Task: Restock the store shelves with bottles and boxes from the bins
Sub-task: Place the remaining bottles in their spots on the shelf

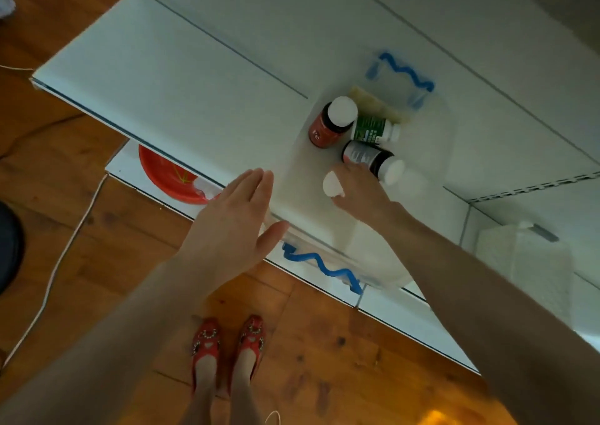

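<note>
left hand (233, 213) hovers flat over the near edge of the clear bin (431, 152) on the shelf (162, 83), grip apart. right hand (360, 191) reaches inside, grip clamped on a white-capped bottle (332, 183) beside the dark bottle (367, 158).

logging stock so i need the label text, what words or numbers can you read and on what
"Fe", apparently, on the red bottle.
Green-labelled bottle: print too blurred to read.
Dark bottle: grey label too small to read.
White-capped item in the right hand: label hidden.
No other text.
</note>
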The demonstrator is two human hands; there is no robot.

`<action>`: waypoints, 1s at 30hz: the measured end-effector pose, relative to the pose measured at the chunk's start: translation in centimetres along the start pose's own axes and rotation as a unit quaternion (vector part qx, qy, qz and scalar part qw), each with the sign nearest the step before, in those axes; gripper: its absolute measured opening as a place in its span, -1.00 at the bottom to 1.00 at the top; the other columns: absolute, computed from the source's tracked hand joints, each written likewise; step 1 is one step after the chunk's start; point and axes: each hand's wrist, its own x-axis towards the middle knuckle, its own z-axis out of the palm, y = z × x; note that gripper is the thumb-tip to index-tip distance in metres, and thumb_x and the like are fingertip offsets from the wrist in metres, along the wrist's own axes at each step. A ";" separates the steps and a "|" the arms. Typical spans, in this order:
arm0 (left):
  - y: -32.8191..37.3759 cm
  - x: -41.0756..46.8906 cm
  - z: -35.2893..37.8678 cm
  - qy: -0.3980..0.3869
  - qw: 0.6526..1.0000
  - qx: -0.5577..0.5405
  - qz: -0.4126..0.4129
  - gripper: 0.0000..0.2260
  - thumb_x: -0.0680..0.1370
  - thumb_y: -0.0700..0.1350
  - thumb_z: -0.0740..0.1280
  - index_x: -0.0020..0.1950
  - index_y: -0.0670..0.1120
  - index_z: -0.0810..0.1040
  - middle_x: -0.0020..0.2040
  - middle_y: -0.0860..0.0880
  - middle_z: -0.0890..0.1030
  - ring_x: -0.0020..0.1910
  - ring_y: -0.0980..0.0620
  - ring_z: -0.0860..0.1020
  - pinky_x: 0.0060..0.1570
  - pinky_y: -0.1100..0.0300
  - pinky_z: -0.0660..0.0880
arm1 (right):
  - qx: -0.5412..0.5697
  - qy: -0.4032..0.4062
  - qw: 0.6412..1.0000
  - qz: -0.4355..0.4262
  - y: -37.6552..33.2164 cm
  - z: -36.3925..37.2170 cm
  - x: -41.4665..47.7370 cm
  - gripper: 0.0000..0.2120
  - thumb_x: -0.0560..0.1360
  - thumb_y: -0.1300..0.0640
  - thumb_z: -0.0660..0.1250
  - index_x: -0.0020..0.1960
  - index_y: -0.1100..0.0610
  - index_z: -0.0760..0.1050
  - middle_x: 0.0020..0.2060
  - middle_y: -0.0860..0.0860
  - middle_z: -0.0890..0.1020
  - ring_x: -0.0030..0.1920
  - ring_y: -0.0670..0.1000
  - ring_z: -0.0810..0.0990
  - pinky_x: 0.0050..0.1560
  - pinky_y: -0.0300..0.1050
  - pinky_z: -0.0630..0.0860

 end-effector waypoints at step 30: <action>8.4 15.8 9.4 -0.123 0.942 0.163 0.265 -0.46 0.39 -0.31 0.37 0.36 -0.18 0.34 0.37 -0.23 0.28 0.34 -0.24 0.29 0.22 -0.08 0.34 | 0.490 0.346 0.702 0.383 4.7 -0.1 -23.1 -0.47 0.37 0.16 0.45 0.30 0.10 0.39 0.17 -0.04 0.48 0.15 -0.05 0.48 0.18 -0.16 0.47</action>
